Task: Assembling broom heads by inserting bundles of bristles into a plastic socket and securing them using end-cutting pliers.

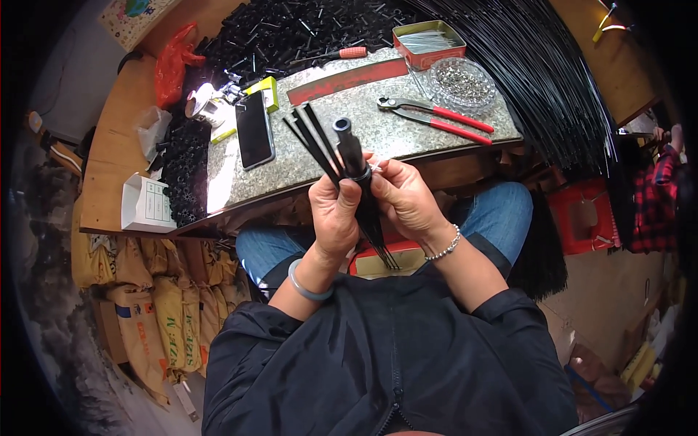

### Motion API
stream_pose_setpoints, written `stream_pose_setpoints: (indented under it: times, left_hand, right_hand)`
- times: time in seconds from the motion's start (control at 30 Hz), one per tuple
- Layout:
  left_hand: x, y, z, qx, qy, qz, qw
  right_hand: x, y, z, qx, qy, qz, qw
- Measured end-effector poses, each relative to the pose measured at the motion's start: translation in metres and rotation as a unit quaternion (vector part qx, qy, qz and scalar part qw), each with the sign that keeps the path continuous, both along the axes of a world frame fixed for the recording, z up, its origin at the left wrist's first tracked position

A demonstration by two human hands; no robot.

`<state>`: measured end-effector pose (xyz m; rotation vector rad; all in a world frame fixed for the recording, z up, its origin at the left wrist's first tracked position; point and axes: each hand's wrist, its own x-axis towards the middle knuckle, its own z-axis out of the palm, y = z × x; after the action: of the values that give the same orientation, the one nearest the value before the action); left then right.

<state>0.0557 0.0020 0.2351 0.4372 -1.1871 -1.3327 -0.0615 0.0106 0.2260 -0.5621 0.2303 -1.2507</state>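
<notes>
My left hand [334, 218] is closed around a black tube [351, 152] with a round open end facing up. Several flat black ribs [313, 142] fan out at the tube's left, gripped by the same fingers. Thin dark rod ends [379, 243] hang below, over my lap. On the tube's other side, my right hand [411, 200] is closed, thumb and fingertips pinched by a small pale bit, perhaps wire, too small to make out. Beyond the hands, pincers with red handles [447, 120] lie on the speckled stone slab [331, 109].
A clear dish [436, 93] holds small metal pieces beside a red tin [436, 59] of thin wires. A phone [254, 134] lies at left. Long black rods [538, 73] cover the right side; short black tubes [291, 25] heap at the back. A white box [145, 207] stands at the left edge.
</notes>
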Motion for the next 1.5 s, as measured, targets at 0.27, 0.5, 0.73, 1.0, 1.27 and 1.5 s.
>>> stream_pose_setpoints:
  times: [0.27,0.5,0.73,1.0,1.27,1.5]
  left_hand:
    - [0.001,-0.004,-0.001,-0.018,-0.014,0.000,1.000]
    - [0.009,-0.018,0.003,0.009,-0.080,0.016,0.997]
    - [0.021,-0.030,0.039,-0.013,0.050,-0.086,0.995]
    - [0.014,-0.013,0.058,-0.057,-0.182,0.006,0.982]
    - [0.001,-0.004,0.060,-0.065,-0.188,0.133,0.971]
    - [-0.005,-0.003,0.054,-0.088,-0.213,0.163,0.959]
  right_hand:
    - [-0.002,-0.008,-0.018,-0.028,0.097,-0.020,0.995]
    - [0.019,-0.003,-0.014,-0.032,0.188,-0.159,0.969]
    - [0.031,0.020,-0.038,-0.196,0.476,-0.141,0.846]
    - [0.026,0.017,-0.035,-0.257,0.524,-0.279,0.763]
    - [-0.007,0.006,0.054,-0.346,0.501,-0.475,0.635]
    - [-0.004,0.015,0.084,-0.361,0.569,-0.453,0.584]
